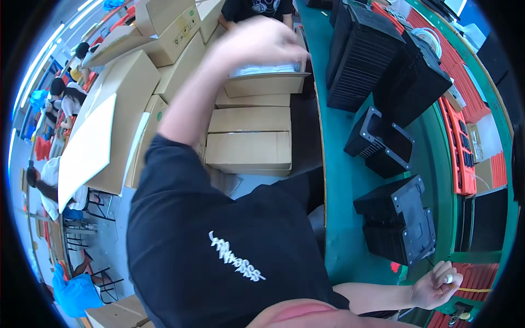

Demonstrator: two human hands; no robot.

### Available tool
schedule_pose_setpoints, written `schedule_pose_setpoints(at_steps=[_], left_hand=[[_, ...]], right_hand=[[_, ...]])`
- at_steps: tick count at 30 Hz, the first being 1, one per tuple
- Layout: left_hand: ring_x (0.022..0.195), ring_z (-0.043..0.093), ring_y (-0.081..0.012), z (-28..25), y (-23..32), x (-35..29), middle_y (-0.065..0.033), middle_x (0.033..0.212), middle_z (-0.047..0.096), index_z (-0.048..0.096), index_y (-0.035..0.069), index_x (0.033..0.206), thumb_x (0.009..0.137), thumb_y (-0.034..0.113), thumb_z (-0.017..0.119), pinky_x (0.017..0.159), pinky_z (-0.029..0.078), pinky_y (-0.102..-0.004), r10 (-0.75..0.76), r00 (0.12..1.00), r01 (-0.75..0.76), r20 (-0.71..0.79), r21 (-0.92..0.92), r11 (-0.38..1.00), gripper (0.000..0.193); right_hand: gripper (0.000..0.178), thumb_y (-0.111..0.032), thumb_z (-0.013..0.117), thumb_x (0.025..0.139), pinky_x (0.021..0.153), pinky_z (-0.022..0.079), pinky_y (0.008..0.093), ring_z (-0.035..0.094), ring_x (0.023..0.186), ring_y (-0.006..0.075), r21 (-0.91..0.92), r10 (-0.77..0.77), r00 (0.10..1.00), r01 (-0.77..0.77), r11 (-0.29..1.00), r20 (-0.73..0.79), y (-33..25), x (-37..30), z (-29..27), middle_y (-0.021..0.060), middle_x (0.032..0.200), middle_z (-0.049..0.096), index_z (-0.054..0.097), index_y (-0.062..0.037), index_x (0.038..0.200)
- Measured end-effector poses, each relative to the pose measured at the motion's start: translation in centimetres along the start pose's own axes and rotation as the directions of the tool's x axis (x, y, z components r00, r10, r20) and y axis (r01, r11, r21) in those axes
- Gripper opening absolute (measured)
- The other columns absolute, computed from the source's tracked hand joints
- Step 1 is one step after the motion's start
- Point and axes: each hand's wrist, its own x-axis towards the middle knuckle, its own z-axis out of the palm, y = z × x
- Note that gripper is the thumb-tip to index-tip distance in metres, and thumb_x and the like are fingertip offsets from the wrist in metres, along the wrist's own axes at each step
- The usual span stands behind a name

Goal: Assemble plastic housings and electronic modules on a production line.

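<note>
My left hand (pixel 260 42) is raised at the top middle, above an opened cardboard box (pixel 268 85). Motion smears its fingers, so I cannot tell what they hold, if anything. At the lower right, my right hand (pixel 436 285) is closed, fingers curled in, beside red stacked parts (pixel 477 273). A small white spot shows at its fingers; what they hold, if anything, is hidden. Nearest on the green bench (pixel 342 240) sits a black finned housing (pixel 394 221). Beyond it lies an open black bracket-like housing (pixel 383 143).
Tall black finned stacks (pixel 363 54) stand along the far bench. Red bins (pixel 458 147) line its right side. Closed cartons (pixel 249 147) and a large carton (pixel 123 82) fill the left. A person (pixel 257 8) stands beyond the boxes; others sit far left.
</note>
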Motion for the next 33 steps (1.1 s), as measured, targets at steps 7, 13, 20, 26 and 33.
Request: schedule_pose_setpoints(at_steps=[7, 13, 20, 26, 33], left_hand=[[0.104, 0.071, -0.0355, -16.4, -30.4, -4.0, -0.0233, 0.112, 0.072, 0.071, -0.006, 0.111, 0.079, 0.071, 0.067, 0.09, 0.055, -0.0441, -0.482, 0.686, 0.727, -0.545, 0.497, 0.473, 0.083], [0.105, 0.071, -0.03, -13.8, -41.9, -3.2, -0.0218, 0.119, 0.071, 0.072, -0.003, 0.114, 0.081, 0.037, 0.071, 0.092, 0.055, -0.0373, -0.815, 0.528, 0.848, -0.239, 0.198, 0.491, 0.052], [0.092, 0.071, -0.0283, -9.4, -44.3, 1.3, -0.0174, 0.104, 0.073, 0.069, -0.008, 0.11, 0.082, 0.02, 0.059, 0.08, 0.056, -0.0422, -0.805, 0.532, 0.705, -0.262, -0.389, 0.593, 0.041], [0.081, 0.067, -0.0223, -11.7, -46.2, -2.2, -0.0129, 0.096, 0.071, 0.067, -0.007, 0.109, 0.08, 0.012, 0.058, 0.068, 0.053, -0.0394, -0.661, 0.609, 0.644, -0.439, -0.214, 0.735, 0.036], [0.1, 0.065, -0.0173, -15.9, -49.1, -16.0, -0.0067, 0.11, 0.07, 0.067, 0.007, 0.123, 0.088, 0.028, 0.078, 0.082, 0.052, -0.0338, -0.764, 0.644, 0.7, -0.046, -0.367, 0.612, 0.042]], right_hand=[[0.03, -0.026, 0.04, 0.107, 0.055, 0.02, 0.027, 0.026, 0.06, 0.0097, 0.084, 0.02, 1.0, -0.02, 0.996, -0.002, 0.9, 0.4, -1.2, -0.0015, 0.064, 0.031, 0.045, -0.0079, 0.084], [0.031, -0.028, 0.04, 0.108, 0.054, 0.019, 0.0257, 0.026, 0.06, 0.0091, -0.08, 0.067, 0.996, -0.071, 0.994, -0.057, 1.4, 0.2, -0.1, -0.0014, 0.065, 0.032, 0.043, -0.0082, 0.085], [0.032, -0.032, 0.042, 0.108, 0.053, 0.022, 0.0267, 0.029, 0.058, 0.0098, -0.176, 0.059, 0.998, -0.062, 0.983, -0.024, 2.6, 0.5, 2.7, -0.0005, 0.064, 0.034, 0.049, -0.0061, 0.09], [0.039, -0.033, 0.044, 0.107, 0.052, 0.026, 0.0299, 0.031, 0.054, 0.0123, -0.091, 0.034, 0.996, -0.027, 0.995, 0.078, 3.5, 1.3, 5.3, 0.0012, 0.065, 0.037, 0.06, 0.0012, 0.101], [0.032, -0.031, 0.04, 0.109, 0.054, 0.021, 0.0255, 0.028, 0.06, 0.0087, -0.163, 0.137, 0.99, -0.129, 0.978, 0.034, 3.0, 0.6, 2.9, -0.001, 0.064, 0.034, 0.044, -0.0103, 0.085]])
